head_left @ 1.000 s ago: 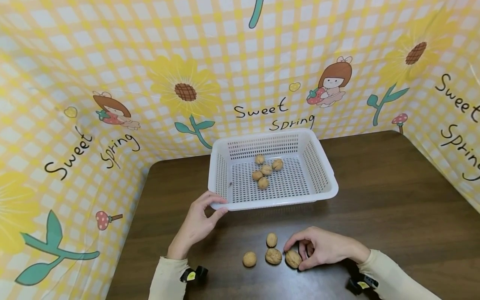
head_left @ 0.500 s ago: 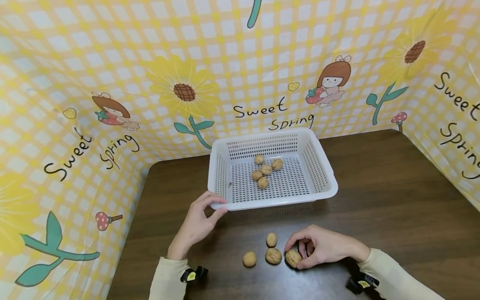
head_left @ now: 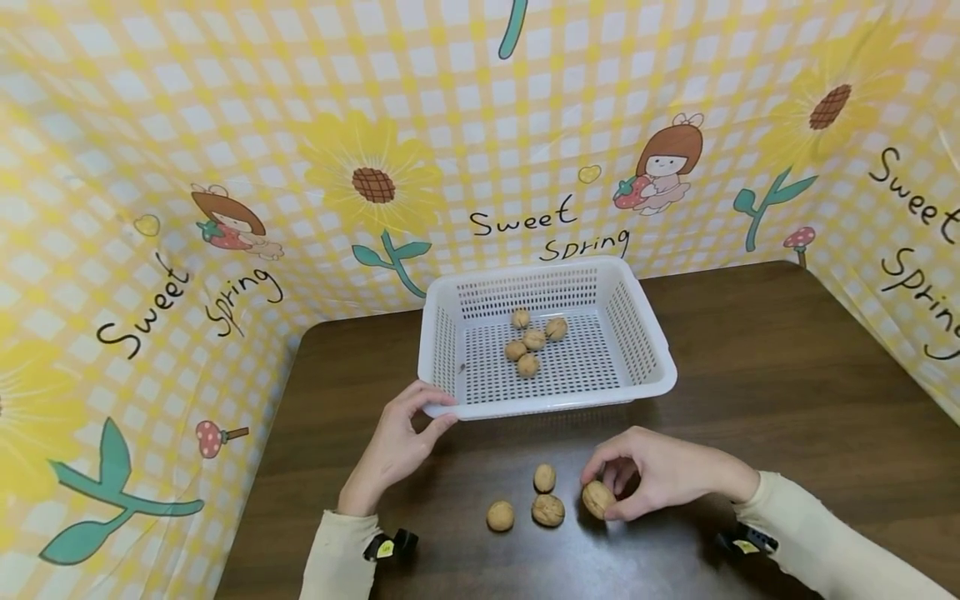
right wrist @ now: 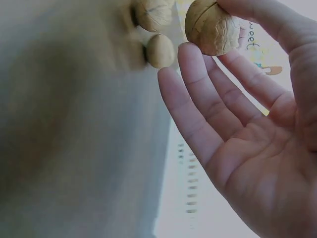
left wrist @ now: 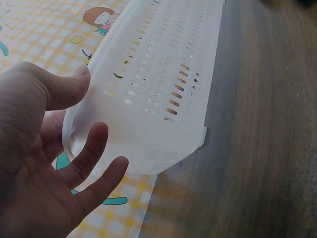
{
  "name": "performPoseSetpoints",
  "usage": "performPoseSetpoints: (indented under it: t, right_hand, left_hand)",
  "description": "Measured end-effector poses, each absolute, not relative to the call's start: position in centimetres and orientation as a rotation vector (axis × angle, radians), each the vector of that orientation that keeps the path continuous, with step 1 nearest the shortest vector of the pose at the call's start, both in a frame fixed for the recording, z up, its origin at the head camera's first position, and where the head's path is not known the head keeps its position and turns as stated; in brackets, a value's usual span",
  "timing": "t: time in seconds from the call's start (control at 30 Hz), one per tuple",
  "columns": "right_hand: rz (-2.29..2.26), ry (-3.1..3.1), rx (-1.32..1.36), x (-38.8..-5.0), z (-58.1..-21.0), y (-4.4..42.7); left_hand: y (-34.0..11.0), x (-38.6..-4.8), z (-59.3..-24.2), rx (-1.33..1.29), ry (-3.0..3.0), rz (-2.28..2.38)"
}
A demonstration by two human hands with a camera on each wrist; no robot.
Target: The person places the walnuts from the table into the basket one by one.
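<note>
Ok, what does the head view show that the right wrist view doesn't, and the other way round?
Only the head view: the walnuts inside the basket, plus the left sleeve and right sleeve. Only the right wrist view: the full palm of the right hand. Both: the held walnut, loose walnuts on the table, at least part of the basket, and the printed cloth.

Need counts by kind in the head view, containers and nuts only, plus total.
White perforated plastic basket: 1
Roundish tan-shelled walnuts: 9 (5 in the basket, 3 on the dark brown wood-grain table, 1 in the right grip)
Total: 10
</note>
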State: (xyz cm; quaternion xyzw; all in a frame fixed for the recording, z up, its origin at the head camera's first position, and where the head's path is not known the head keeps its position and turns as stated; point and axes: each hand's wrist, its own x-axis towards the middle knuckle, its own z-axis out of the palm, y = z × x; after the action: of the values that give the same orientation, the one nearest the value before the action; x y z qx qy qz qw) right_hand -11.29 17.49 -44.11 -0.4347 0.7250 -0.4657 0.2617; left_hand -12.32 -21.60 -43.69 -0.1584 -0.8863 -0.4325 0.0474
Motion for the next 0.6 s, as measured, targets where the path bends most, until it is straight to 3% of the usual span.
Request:
performPoseSetpoints:
  t: [0.6]
  right_hand:
    - [-1.204,1.991,-1.196,-15.1,-36.9,17.7]
  left_hand:
    - [-21.7,-12.3,-43.8,-0.492,-2.677,-1.305]
